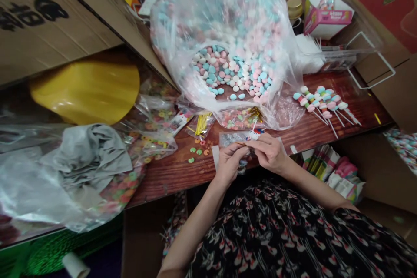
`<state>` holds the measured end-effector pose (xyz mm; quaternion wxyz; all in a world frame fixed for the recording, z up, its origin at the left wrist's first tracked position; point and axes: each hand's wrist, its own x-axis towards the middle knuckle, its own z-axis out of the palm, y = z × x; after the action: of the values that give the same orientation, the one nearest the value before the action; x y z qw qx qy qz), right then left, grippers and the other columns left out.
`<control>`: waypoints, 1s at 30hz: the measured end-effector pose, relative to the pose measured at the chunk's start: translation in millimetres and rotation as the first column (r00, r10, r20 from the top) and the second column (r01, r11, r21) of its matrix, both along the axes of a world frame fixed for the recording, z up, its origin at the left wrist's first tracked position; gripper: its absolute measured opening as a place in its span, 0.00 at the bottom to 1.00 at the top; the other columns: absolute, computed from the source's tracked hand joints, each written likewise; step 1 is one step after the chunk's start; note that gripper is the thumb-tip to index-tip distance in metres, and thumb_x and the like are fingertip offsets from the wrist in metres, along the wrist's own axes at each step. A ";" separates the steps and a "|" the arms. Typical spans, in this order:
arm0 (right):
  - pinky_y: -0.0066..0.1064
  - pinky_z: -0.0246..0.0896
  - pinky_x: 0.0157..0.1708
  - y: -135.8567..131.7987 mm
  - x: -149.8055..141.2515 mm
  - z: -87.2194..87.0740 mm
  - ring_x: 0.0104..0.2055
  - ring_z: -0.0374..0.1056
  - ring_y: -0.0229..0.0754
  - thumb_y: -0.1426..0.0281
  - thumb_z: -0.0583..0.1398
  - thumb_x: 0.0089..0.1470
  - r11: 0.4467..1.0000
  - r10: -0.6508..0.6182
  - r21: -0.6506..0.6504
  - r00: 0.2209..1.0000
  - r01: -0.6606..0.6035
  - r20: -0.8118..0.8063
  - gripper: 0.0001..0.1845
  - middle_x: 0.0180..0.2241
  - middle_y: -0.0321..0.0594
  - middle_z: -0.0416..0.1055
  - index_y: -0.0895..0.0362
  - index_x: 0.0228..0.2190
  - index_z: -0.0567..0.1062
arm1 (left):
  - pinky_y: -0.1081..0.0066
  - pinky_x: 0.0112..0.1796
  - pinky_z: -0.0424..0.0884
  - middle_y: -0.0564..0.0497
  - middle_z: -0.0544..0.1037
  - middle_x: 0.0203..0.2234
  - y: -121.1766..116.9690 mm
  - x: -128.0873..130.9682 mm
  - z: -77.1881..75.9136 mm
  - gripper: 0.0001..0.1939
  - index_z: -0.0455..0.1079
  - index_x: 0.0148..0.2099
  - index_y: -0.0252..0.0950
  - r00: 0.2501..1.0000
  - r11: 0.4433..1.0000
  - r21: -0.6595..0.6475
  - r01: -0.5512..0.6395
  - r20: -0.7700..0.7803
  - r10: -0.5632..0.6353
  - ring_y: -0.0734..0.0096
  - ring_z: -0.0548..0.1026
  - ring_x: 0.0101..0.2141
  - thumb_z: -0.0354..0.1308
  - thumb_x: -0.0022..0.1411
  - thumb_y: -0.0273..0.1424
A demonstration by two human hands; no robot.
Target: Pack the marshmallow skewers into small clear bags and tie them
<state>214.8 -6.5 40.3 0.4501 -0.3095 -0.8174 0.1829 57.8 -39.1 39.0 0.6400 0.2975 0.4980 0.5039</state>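
My left hand [230,160] and my right hand [269,153] meet at the table's front edge, thumbs and fingers pinched together. A thin gold twist tie [240,143] shows between the fingertips. Around it is a small clear plastic bag [230,138] with a printed figure on it, partly hidden by my hands; what is inside cannot be made out. A bundle of yellow-gold twist ties [202,124] lies just behind to the left. Loose ring candies [199,151] in green, orange and pink are scattered left of my left hand.
A large clear bag of pink, white and blue candies [228,69] stands open behind. Candy skewers [325,102] lie at right, before a clear bin [339,58]. Left are bagged ring candies [156,144], a grey cloth [93,152] and a cardboard box [61,39].
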 end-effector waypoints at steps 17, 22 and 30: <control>0.24 0.58 0.27 -4.2 7.3 -15.9 0.24 0.61 0.32 0.63 0.65 0.49 0.547 -0.155 -0.792 0.896 -0.272 -0.415 0.11 0.22 0.32 0.68 0.58 0.24 0.73 | 0.73 0.34 0.68 0.52 0.76 0.26 6.0 -1.3 2.5 0.06 0.79 0.27 0.38 0.934 0.951 0.276 0.139 -0.355 -0.034 0.73 0.72 0.30 0.65 0.54 0.32; 0.24 0.53 0.22 16.9 22.2 -14.9 0.20 0.58 0.31 0.59 0.66 0.43 0.261 0.107 -0.817 0.857 -0.514 -0.504 0.16 0.18 0.30 0.65 0.59 0.23 0.71 | 0.76 0.23 0.63 0.53 0.73 0.21 8.9 -2.3 16.3 0.07 0.77 0.25 0.35 0.954 0.962 0.099 0.254 -0.189 -0.233 0.79 0.67 0.21 0.67 0.50 0.33; 0.35 0.54 0.33 16.6 38.9 24.8 0.29 0.58 0.39 0.72 0.48 0.62 0.821 0.493 0.154 0.820 -0.549 0.291 0.16 0.25 0.40 0.67 0.59 0.29 0.72 | 0.78 0.14 0.61 0.48 0.76 0.15 9.3 -10.4 14.9 0.09 0.74 0.22 0.30 0.801 0.751 -0.281 0.597 0.256 -0.541 0.74 0.70 0.13 0.69 0.39 0.31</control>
<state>253.7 10.1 65.1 0.3139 -0.0376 -0.9343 0.1648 47.5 -29.8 53.9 0.8427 0.2762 0.4115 0.2103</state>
